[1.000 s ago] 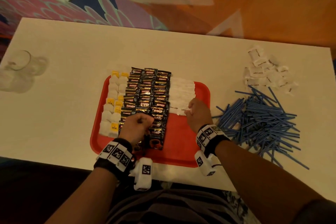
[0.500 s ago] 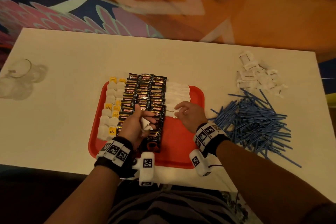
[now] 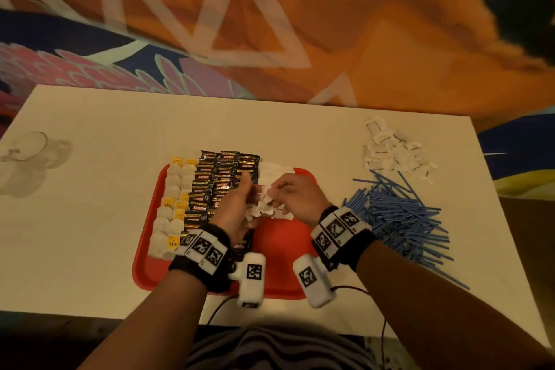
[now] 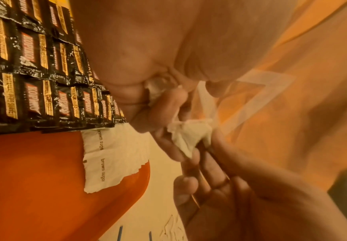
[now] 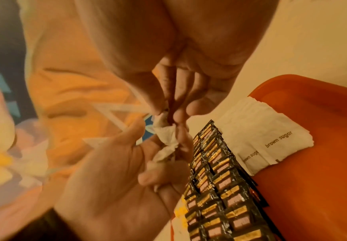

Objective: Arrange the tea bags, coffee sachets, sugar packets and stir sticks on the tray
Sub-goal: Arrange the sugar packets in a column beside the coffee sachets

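Left hand cups a bunch of sugar packets; right hand fingers pinch one. It should come free singly, then overlap the laid sugar row on the tray.

Left hand: raised, palm turned inward, thumb up, fingers curled around crumpled white packets. Right hand: knuckles up, fingertips pinching the same packets from the other side. Both forearms converge from below, banded at the wrists; hands touching
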Motion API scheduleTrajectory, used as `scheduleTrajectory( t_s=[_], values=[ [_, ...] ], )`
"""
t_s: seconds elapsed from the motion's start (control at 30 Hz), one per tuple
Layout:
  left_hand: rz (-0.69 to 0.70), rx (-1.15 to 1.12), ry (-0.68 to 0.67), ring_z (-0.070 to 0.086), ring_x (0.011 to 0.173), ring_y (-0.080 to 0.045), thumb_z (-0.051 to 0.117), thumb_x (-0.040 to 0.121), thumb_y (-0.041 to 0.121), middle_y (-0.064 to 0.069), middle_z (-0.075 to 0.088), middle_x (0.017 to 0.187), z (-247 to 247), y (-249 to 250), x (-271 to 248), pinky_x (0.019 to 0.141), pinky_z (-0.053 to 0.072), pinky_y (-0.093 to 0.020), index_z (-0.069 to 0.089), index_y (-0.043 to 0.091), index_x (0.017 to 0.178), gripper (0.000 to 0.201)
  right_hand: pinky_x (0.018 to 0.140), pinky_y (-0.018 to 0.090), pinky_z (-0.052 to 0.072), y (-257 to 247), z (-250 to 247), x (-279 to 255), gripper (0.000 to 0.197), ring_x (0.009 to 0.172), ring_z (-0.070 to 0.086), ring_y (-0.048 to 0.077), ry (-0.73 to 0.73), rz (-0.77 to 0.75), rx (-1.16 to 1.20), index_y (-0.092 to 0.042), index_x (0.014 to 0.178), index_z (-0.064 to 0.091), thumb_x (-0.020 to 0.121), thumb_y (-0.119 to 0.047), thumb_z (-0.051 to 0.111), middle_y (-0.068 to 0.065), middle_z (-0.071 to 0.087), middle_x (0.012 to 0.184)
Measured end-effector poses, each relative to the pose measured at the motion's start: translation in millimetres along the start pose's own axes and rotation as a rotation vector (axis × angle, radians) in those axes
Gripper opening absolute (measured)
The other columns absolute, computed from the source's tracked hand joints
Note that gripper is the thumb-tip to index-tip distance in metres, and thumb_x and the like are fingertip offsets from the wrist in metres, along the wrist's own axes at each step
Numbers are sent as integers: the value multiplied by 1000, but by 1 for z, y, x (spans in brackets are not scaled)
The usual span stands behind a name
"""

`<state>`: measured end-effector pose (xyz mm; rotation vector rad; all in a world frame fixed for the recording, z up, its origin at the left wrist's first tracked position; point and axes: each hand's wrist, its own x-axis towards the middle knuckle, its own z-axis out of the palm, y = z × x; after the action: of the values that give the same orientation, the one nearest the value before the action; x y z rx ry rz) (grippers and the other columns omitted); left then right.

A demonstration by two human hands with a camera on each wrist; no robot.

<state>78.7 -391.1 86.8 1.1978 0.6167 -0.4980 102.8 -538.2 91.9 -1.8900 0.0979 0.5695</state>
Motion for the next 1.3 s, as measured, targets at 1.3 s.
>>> scheduleTrajectory(
  t_s=[1.3],
  values=[
    [141,195,9,62,61,-7,70,91,27,0,71,80,-9,-9,1,44,35,-21,72,9,103,22,58,26,54,22,-8,-3,19,66,67,16,104,52,381,-10,86,62,79,-3,78,11,70,82]
  ],
)
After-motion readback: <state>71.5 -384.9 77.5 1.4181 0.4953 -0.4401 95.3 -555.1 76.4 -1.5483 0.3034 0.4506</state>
